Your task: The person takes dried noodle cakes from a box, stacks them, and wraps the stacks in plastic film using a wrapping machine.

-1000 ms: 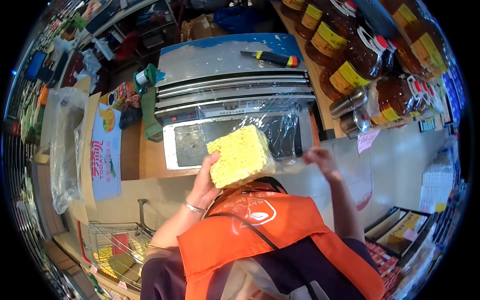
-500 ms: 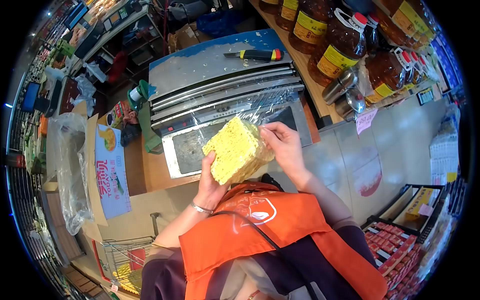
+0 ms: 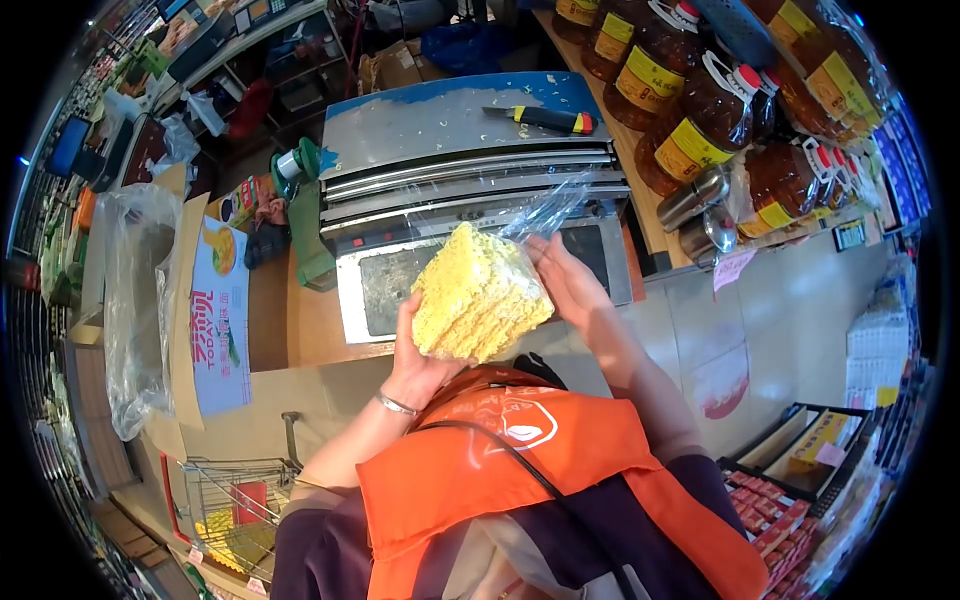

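Note:
My left hand (image 3: 420, 355) is wrapped round the lower left of a yellow crumbly block (image 3: 478, 300), holding it tilted in front of the apron. Clear plastic film (image 3: 550, 208) stretches from the block's top right towards the wrapping machine (image 3: 390, 290). At the block's right side, my right hand (image 3: 570, 280) has its fingers stretched out against the film; whether they also press on the block I cannot tell. Behind the block, the machine's flat plate and metal rollers are partly covered by it.
A box cutter (image 3: 545, 119) lies on the machine's top. Large bottles of brown liquid (image 3: 690, 130) and metal canisters (image 3: 695, 195) stand at the right. To the left are an open carton (image 3: 220, 320) and a plastic bag (image 3: 140, 310). A shopping cart (image 3: 235, 510) stands lower left.
My right hand has gone from pinching the film at the block's upper right to outstretched fingers along its side. My left hand keeps its hold, and the block has turned slightly.

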Available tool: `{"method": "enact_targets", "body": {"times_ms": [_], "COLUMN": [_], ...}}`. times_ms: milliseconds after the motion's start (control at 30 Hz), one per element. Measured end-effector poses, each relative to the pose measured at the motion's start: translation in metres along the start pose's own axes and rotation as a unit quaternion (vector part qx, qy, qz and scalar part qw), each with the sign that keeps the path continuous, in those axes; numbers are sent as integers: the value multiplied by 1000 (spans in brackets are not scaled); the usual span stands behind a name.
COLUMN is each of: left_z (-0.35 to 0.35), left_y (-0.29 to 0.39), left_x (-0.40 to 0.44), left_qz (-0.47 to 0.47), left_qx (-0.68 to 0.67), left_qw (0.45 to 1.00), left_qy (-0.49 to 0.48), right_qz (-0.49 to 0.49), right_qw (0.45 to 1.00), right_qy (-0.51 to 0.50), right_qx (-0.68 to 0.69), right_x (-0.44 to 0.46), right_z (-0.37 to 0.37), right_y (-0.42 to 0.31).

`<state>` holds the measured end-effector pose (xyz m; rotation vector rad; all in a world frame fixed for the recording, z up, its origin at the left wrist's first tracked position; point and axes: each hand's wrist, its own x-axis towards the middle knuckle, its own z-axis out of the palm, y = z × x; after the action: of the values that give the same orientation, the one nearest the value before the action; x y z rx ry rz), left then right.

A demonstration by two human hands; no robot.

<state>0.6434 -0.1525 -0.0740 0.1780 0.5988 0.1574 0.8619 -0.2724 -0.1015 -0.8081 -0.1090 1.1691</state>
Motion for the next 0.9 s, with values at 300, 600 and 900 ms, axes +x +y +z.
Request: {"method": "enact_targets", "body": {"times_ms": [300, 600, 900], "left_z": [11, 20, -3], "left_y": [-5, -4, 26], "left_x": [-22, -38, -56], "left_qz": [58, 25, 76], "left_qx": [-30, -47, 19], "left_qw": [998, 998, 997], "left_qy": [15, -32, -5], "right_qz": [-204, -400, -382], "right_qw": [879, 583, 675], "right_qy": [-43, -154, -218], "right_qx": [-428, -690, -592], "right_x": [-52, -79, -67], "right_z": [86, 76, 61], "right_y": [-13, 7, 25]}}
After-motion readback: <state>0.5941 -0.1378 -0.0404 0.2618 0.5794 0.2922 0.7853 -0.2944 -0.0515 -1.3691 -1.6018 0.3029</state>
